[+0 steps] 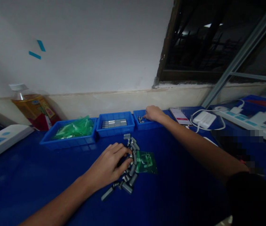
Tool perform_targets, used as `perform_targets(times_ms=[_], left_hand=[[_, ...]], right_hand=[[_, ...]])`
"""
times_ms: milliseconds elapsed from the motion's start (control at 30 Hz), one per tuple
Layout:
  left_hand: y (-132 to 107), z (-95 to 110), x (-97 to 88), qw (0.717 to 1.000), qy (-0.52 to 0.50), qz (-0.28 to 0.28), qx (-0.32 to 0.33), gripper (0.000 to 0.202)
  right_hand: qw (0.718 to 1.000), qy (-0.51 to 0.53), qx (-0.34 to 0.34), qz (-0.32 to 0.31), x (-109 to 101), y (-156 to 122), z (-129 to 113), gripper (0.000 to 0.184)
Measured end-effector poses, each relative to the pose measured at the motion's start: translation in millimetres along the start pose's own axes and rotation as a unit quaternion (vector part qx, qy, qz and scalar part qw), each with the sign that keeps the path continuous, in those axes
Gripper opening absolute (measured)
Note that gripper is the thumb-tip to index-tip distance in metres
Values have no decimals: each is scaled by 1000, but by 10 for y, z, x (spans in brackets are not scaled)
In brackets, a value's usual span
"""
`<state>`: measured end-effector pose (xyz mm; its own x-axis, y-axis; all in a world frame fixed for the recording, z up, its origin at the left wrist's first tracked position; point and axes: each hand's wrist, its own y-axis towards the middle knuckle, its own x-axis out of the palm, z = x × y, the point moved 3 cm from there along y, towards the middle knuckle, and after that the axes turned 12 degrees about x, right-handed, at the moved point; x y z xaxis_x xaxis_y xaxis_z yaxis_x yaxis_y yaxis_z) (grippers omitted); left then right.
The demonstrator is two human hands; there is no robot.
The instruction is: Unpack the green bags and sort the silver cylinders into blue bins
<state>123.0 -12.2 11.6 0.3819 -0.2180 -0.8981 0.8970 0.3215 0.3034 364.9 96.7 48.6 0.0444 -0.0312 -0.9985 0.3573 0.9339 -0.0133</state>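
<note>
My left hand (110,163) rests on a heap of small grey metal cylinders (130,171) on the blue table, fingers curled over them and touching a few. A small green plastic bag (146,162) holding similar parts lies just right of the heap. My right hand (153,113) reaches far forward into a small blue tray (147,125) with tiny metal pieces, fingers bent down into it; what they grip is hidden.
A middle blue tray (115,129) holds metal bars and a larger one (69,142) green bags. A bottle (34,108) stands at left by a white device (1,139). A phone (180,116), white charger (204,119) and power strip (243,121) lie at right.
</note>
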Motion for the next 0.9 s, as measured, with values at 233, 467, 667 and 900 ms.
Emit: perform_targets(times_ms=[233,467,667,900], left_hand=[[11,-3,-5,1000,-16,0,-3,17],[13,-25,-7,1000,-25,0,-15,17],[33,-25,-26,999,-32,6,-22,16],[19,-58,29,1000,-19,2,-22,19]], right_hand=[[999,29,1,-13,38,-22,25,34],[994,63,-27,-81,0,-65,53,23],[987,100,-62,-113,43,-34,72,23],[984,99,-82,-122,27,-105,49,21]])
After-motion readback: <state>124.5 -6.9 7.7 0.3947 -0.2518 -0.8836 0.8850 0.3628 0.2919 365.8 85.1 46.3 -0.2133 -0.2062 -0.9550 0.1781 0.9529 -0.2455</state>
